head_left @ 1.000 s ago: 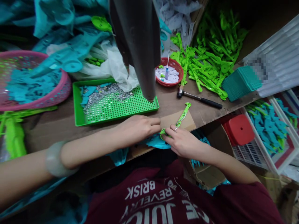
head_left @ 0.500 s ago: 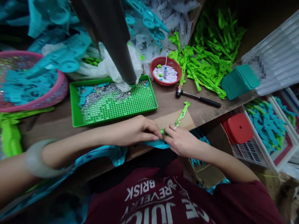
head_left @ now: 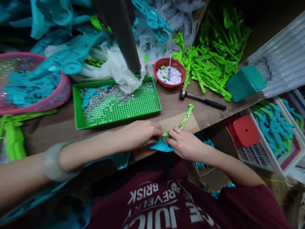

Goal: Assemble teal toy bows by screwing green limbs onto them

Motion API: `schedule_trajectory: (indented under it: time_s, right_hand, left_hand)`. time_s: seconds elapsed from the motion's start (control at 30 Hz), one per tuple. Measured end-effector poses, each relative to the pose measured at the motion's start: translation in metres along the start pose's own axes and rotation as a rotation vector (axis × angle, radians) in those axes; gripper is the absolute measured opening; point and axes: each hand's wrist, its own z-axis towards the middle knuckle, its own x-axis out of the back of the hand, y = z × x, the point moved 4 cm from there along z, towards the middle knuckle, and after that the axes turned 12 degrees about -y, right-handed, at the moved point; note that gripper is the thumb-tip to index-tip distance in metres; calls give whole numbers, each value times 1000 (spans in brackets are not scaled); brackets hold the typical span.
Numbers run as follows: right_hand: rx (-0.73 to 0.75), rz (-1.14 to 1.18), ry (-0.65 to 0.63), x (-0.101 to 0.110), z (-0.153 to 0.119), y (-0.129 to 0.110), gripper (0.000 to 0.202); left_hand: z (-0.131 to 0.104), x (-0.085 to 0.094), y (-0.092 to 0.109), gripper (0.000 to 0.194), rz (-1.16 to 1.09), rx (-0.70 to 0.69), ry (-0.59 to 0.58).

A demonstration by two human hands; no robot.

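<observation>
A slim lime-green plastic part (head_left: 187,116) with small metal bits on it lies slanted on a piece of cardboard (head_left: 170,122) at the bench's front edge. My right hand (head_left: 186,142), a ring on one finger, grips its lower length with bent fingers. Just left of the part's rounded near end is my left hand (head_left: 147,133), fingers curled and pinched together; anything between them is hidden. Beneath both hands a blue plastic piece (head_left: 161,146) shows at the cardboard's edge.
A green perforated tray (head_left: 119,116) holds small metal pieces and blue parts. Beyond are a red basket (head_left: 157,76) with a screwdriver (head_left: 169,71), a hammer (head_left: 202,100) and a heap of green parts (head_left: 214,60). A dark post (head_left: 124,35) stands over the tray; a pink basket (head_left: 63,92) sits left.
My left hand has drawn slightly up and away from the green part, so its rounded end and the blue piece show more. My right hand stays on the part.
</observation>
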Motion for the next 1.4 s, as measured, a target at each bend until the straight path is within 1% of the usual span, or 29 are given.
schedule_trajectory:
  time_s: [0.07,0.13,0.2,0.23,0.3,0.37,0.4,0.43,0.47,0.5,0.57,0.63,0.67,0.77,0.87,0.97,1.07,1.27,1.33,1.4]
  right_hand:
    - [-4,2,-5,0,0,0,28]
    - [-3,-1,-5,-1,0,0,29]
    - [-5,-5,4,-1,0,-1,29]
    - [-7,-6,9,-1,0,-1,29]
    - [-11,-5,16,-1,1,-1,29]
    - [-11,5,12,0,1,-1,28]
    - [-12,10,11,0,1,0,28]
    - [-11,16,11,0,1,0,27]
    - [-10,22,15,0,0,0,26]
    - [-8,28,19,1,0,1,26]
    - [-4,40,34,2,-1,2,26]
    - [2,51,43,2,-2,3,29]
    - [2,57,45,2,-2,3,30]
    - [-3,69,32,3,-3,3,30]
    - [-2,58,8,4,-3,3,33]
    - [-13,40,-4,5,-3,3,34]
    - [-18,41,10,6,-4,3,35]
    - [-17,45,-29,6,-4,3,38]
    - [-14,50,-26,6,-4,3,40]
    - [-11,50,-20,6,-4,4,40]
  left_hand:
    - [1,-1,-8,9,40,-52,25]
    - [0,-1,-11,9,135,-96,86]
    - [-6,0,-6,15,258,-65,185]
    - [-11,-1,0,18,341,-31,265]
    - [-27,-8,23,24,538,8,462]
    - [-42,-27,53,26,723,-41,647]
    - [-46,-40,66,27,749,-62,691]
    - [-47,-53,76,29,734,-51,727]
    - [-45,-67,83,31,713,-18,735]
    - [-41,-79,87,31,688,53,739]
    - [-29,-96,88,30,625,274,743]
    - [-17,-105,85,33,561,473,754]
    - [-13,-107,84,34,536,530,765]
    - [-4,-107,86,32,507,565,808]
    - [0,-106,85,31,489,608,817]
    - [4,-105,84,38,504,633,806]
    - [8,-101,85,42,496,635,801]
    - [14,-91,88,32,387,720,798]
    - [15,-91,89,30,378,702,802]
    - [15,-95,92,31,404,647,826]
